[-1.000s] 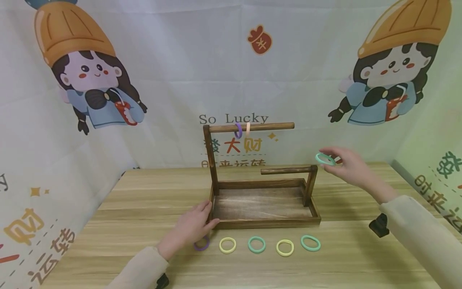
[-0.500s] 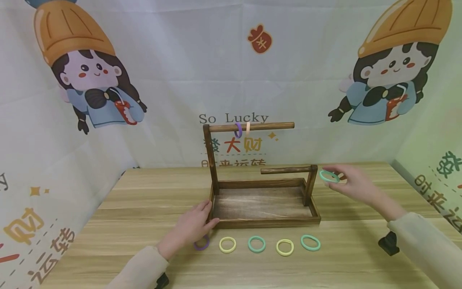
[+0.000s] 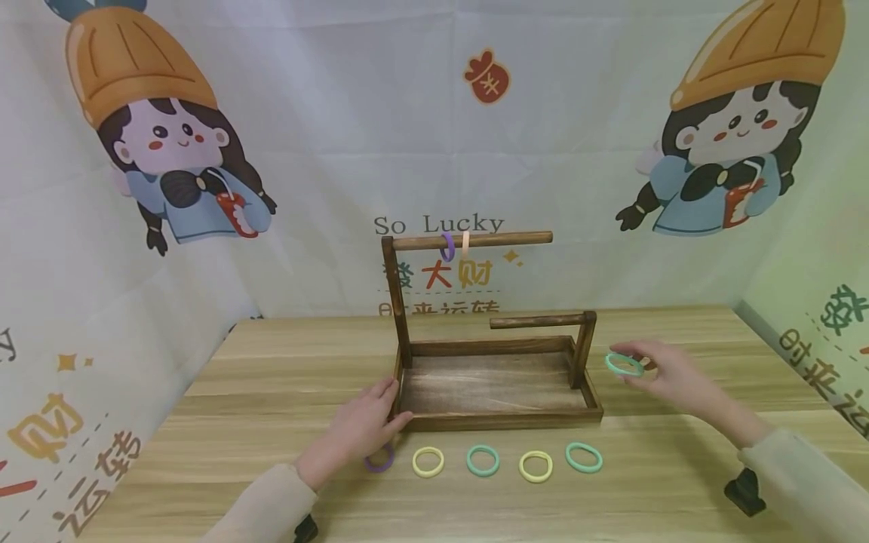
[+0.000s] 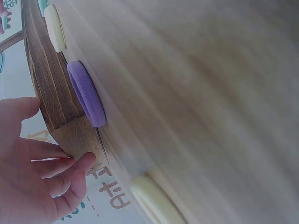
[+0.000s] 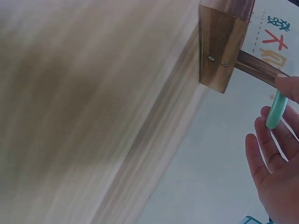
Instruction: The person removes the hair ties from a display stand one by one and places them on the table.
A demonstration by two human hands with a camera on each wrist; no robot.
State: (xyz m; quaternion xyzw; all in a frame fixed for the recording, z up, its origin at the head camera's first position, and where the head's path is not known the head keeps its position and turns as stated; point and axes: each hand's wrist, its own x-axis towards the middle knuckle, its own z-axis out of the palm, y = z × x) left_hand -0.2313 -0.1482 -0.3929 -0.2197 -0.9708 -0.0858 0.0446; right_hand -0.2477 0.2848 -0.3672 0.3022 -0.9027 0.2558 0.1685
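Note:
My left hand (image 3: 360,424) grips the front left corner of a brown wooden rack (image 3: 502,420), thumb on the front wall and fingers on the end. My right hand (image 3: 668,377) pinches a mint green hair tie (image 5: 276,112) between thumb and fingertips, just right of the rack's short post. On the upper bar (image 3: 516,238) hang a purple hair tie (image 3: 449,249) and a peach one (image 3: 465,244). The lower bar (image 3: 536,322) carries nothing. A purple hair tie (image 4: 87,95) lies by my left hand, partly hidden in the head view.
Along the rack's front lie a yellow hair tie (image 3: 428,474), a green one (image 3: 483,473), another yellow one (image 3: 536,480) and another green one (image 3: 588,470). A cream-yellow tie (image 4: 156,200) shows in the left wrist view. A printed cloth (image 3: 326,181) hangs behind the table.
My right hand, with the green hair tie, has come down from above the short post's top to beside the post, slightly rightward. My left hand stays at the rack's corner.

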